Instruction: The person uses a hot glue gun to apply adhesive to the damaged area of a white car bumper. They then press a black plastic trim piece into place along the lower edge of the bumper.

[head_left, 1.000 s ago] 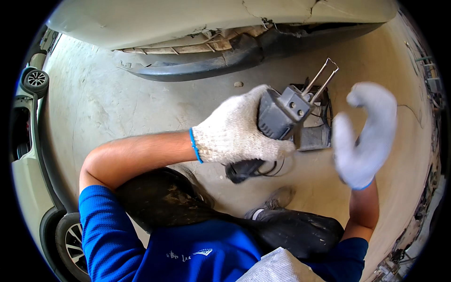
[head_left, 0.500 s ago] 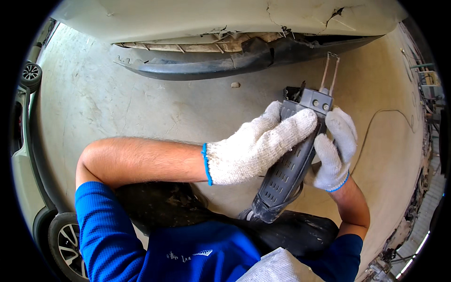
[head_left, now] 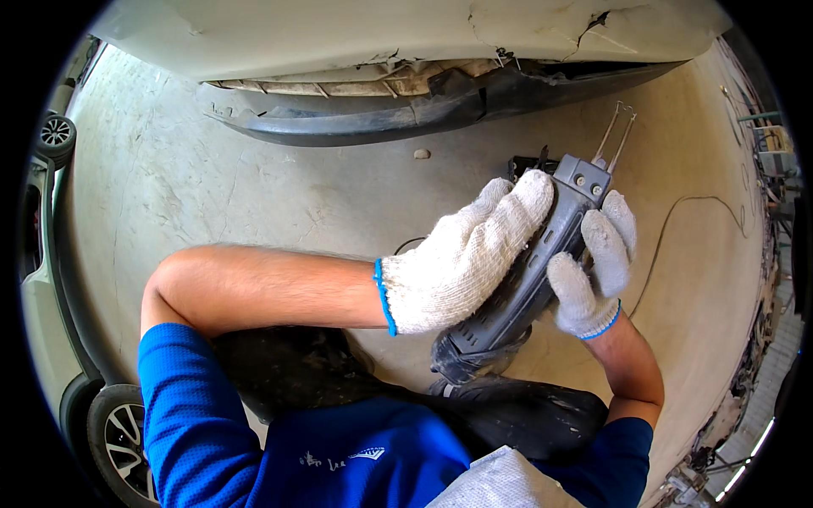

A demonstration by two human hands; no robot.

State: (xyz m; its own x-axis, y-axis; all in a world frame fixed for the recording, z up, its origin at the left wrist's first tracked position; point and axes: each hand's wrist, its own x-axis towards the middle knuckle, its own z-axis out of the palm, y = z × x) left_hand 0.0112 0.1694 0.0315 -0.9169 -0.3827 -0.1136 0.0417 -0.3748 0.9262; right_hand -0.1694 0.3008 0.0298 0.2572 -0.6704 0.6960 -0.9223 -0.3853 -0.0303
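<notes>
Gloved left hand [head_left: 466,264] and right hand [head_left: 596,269] clamped around a gray pronged tool [head_left: 535,286] between them.
Its long axis slants, prongs [head_left: 619,138] pointing forward-right beyond both hands; it leans farther right than half a second ago.

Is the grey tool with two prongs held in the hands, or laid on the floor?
Held: the left hand lies along one side of the grey tool, and the right hand grips its opposite side.
</notes>
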